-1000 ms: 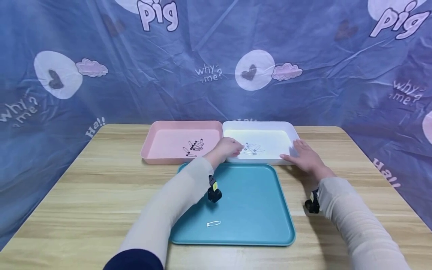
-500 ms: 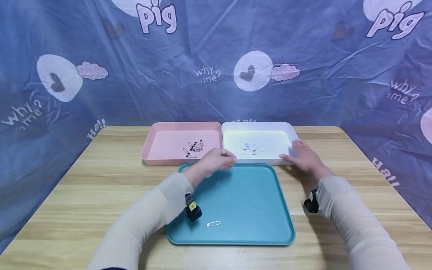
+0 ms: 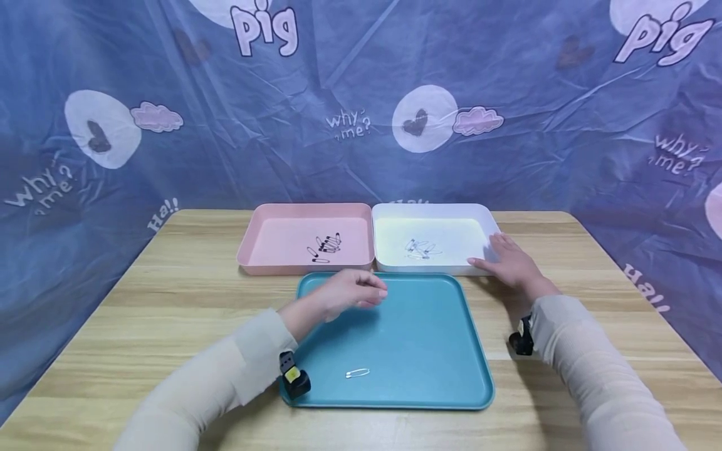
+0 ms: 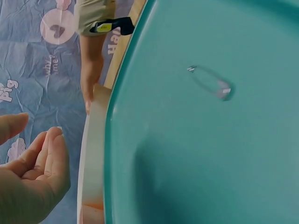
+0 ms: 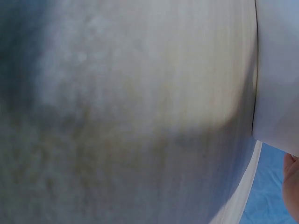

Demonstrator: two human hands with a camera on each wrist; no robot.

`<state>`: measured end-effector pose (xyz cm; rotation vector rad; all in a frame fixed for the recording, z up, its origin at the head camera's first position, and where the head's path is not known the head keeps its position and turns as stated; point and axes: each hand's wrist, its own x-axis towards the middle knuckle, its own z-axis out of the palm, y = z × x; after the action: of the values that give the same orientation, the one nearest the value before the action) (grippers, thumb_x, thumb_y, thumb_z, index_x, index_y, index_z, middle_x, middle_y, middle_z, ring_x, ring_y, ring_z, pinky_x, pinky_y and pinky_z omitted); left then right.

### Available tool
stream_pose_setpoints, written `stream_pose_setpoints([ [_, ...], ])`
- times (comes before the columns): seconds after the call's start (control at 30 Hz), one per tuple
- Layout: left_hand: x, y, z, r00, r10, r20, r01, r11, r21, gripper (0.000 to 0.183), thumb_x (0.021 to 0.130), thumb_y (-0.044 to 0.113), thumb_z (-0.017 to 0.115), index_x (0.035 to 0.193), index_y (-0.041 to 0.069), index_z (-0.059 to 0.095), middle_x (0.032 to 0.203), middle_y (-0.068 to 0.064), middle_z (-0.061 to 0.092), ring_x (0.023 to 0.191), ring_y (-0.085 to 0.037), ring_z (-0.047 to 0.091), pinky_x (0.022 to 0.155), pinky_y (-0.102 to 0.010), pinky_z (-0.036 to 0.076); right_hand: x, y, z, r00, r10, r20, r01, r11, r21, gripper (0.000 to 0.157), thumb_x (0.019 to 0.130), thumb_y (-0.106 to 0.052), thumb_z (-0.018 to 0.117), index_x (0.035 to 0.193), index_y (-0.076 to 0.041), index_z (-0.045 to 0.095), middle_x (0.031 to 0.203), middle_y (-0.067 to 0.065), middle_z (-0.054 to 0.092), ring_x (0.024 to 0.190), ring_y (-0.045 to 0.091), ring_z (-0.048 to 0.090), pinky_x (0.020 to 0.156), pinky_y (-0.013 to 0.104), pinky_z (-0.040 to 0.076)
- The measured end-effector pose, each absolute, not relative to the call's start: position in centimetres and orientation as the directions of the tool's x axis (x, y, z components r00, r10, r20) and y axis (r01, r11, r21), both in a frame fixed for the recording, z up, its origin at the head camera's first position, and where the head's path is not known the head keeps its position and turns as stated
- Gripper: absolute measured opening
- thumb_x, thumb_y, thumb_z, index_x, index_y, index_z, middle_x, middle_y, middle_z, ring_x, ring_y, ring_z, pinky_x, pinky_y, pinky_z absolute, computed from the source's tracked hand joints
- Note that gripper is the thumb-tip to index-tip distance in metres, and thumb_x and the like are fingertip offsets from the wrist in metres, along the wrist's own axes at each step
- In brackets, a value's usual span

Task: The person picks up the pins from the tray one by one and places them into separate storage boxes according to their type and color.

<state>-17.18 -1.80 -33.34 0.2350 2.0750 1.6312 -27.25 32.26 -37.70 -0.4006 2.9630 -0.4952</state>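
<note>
My left hand (image 3: pixel 352 291) hovers over the far part of the teal tray (image 3: pixel 417 338). In the left wrist view its thumb stands apart from loosely bent fingers (image 4: pixel 55 151), and nothing lies between them. One silver safety pin (image 3: pixel 357 373) lies on the tray near its front edge. My right hand (image 3: pixel 512 263) rests against the front right corner of the white tray (image 3: pixel 451 269), its fingers along the side wall and thumb toward the front rim. Several silver safety pins (image 3: pixel 420 249) lie in a loose pile inside that tray.
Left of the white tray, and touching it or nearly so, stands a pink tray (image 3: pixel 276 270) with several black safety pins (image 3: pixel 328 243). Both stand behind the teal tray on a wooden table (image 3: pixel 141 313). A blue printed cloth (image 3: pixel 254 144) hangs behind the table.
My left hand has drawn back from the white tray toward me and to the left, and its fingers have loosened. The right hand has stayed at the white tray's corner.
</note>
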Motion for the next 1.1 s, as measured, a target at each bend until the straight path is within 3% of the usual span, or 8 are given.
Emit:
stream_pose_setpoints([
  [0.33,-14.4,-3.7,-34.6,-0.821,0.487,-0.297,-0.145,0.326,0.934,0.029,0.079,0.016,0.062,0.100,-0.004,0.058,0.086,-0.007,0.060,0.081,-0.019,0.058,0.072,-0.029,0.049,-27.2,32.2,-37.6,-0.958,-0.278,-0.074,-0.239,0.912,-0.333,0.095,0.080,-0.060,0.041,0.132,0.013,0.008,0.136,0.031,0.005,0.125,0.041,0.000,0.100,0.048,0.003],
  [0.67,-12.6,-4.5,-35.7,-0.777,0.524,-0.348,-0.219,0.294,0.930,0.024,0.077,0.007,0.062,0.094,-0.009,0.059,0.078,-0.009,0.061,0.070,-0.018,0.059,0.065,-0.031,0.050,-27.2,32.3,-37.5,-0.956,-0.281,-0.084,-0.240,0.915,-0.325,0.094,0.081,-0.060,0.039,0.131,0.014,0.009,0.135,0.032,0.005,0.125,0.042,0.000,0.100,0.048,0.003],
  [1.1,-11.1,-4.9,-37.3,-0.794,0.482,-0.370,-0.182,0.393,0.901,0.014,0.069,0.005,0.069,0.080,-0.002,0.064,0.067,-0.004,0.061,0.058,-0.012,0.056,0.054,-0.029,0.051,-27.2,32.2,-37.5,-0.957,-0.275,-0.089,-0.230,0.912,-0.338,0.096,0.080,-0.061,0.039,0.132,0.013,0.008,0.136,0.031,0.004,0.125,0.041,-0.001,0.100,0.049,0.003],
])
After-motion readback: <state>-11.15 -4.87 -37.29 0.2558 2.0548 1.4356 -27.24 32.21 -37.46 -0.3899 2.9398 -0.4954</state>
